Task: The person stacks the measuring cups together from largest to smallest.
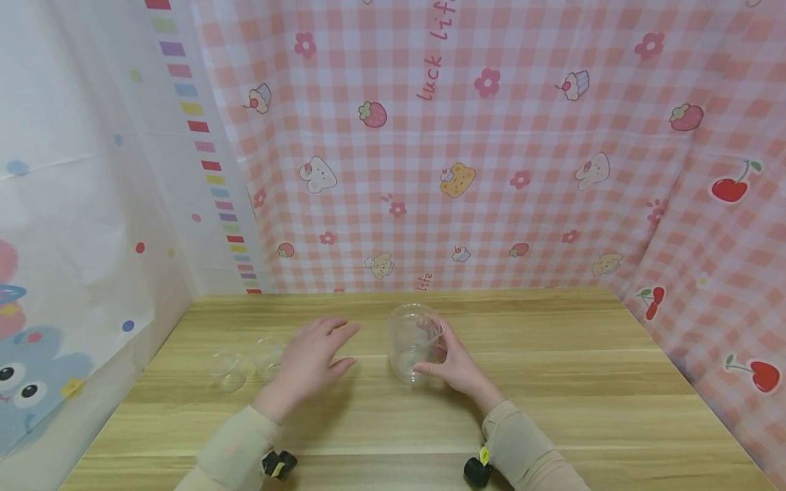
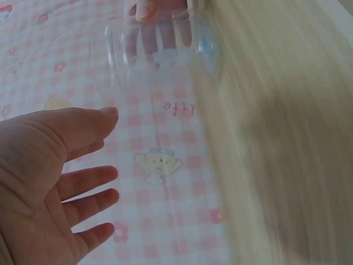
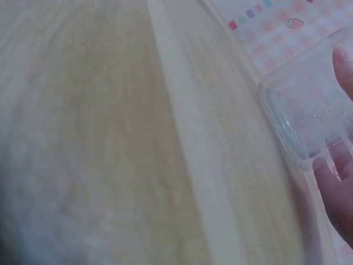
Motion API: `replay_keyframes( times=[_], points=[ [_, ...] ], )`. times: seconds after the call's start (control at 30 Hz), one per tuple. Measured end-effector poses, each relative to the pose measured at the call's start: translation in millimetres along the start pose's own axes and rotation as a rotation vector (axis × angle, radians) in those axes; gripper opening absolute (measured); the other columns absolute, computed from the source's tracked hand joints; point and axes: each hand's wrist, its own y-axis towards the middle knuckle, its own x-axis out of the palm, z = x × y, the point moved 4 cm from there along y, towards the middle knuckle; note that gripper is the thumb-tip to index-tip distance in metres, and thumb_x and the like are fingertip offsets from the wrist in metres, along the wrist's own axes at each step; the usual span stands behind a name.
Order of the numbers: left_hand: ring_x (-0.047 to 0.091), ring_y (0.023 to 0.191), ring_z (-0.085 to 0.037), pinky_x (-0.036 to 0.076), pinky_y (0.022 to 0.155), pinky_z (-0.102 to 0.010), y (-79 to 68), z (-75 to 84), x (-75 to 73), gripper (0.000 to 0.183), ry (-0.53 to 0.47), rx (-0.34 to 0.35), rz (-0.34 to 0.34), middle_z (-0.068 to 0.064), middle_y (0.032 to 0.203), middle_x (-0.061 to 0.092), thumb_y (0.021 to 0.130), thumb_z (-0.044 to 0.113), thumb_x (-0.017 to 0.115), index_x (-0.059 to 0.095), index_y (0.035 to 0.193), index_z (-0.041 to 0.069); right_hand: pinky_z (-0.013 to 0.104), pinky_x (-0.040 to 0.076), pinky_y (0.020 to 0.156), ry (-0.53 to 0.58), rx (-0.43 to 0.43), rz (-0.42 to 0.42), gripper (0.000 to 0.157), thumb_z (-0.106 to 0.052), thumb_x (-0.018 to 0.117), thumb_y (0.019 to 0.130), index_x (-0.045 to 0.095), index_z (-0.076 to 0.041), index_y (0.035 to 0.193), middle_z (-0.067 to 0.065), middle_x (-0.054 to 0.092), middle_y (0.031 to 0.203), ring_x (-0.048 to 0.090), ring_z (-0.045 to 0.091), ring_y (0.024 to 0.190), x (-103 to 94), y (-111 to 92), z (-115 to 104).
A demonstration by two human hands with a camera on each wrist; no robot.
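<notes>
A clear, see-through cup (image 1: 406, 344) stands upright near the middle of the table, its wide mouth upward. My right hand (image 1: 453, 361) grips it from the right side, thumb on the near face and fingers round the back; in the right wrist view the fingers show through the cup wall (image 3: 298, 110). To the left, my left hand (image 1: 313, 358) is held over the table with fingers spread and nothing in them. The left wrist view shows that hand (image 2: 60, 176) apart from the cup (image 2: 160, 52). Beside the left hand stand two smaller clear cups, one (image 1: 228, 372) and another (image 1: 267, 358) partly behind the hand.
The wooden table (image 1: 552, 382) reaches back to a pink checked cloth (image 1: 522, 136) hung behind it. A white cloth (image 1: 92, 136) hangs on the left, and a cherry-printed cloth (image 1: 731, 273) on the right. Small black devices are strapped at both wrists.
</notes>
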Motion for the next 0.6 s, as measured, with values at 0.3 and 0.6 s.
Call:
replay_keyframes(
  times=[0.3,0.6],
  points=[
    [0.056,0.117,-0.039,0.044,0.099,-0.057,-7.7,-12.7,-12.1,0.059,0.03,-0.029,-0.018,-0.02,0.127,0.062,0.08,0.025,0.084,0.062,0.131,0.005,0.053,0.031,0.112,-0.001,0.005,0.002,0.096,-0.002,0.082,0.078,0.022,-0.009,0.154,0.021,0.035,0.154,0.035,0.043,0.138,-0.2,0.5,0.6],
    [0.054,0.119,-0.042,0.043,0.101,-0.057,-15.6,-32.2,-17.9,0.066,0.037,-0.086,-0.063,-0.022,0.13,0.059,0.077,0.028,0.086,0.06,0.133,0.004,0.053,0.032,0.112,-0.004,0.011,0.003,0.096,-0.002,0.081,0.079,0.022,-0.008,0.154,0.022,0.035,0.154,0.036,0.044,0.138,0.3,0.0,-0.9]
  ],
)
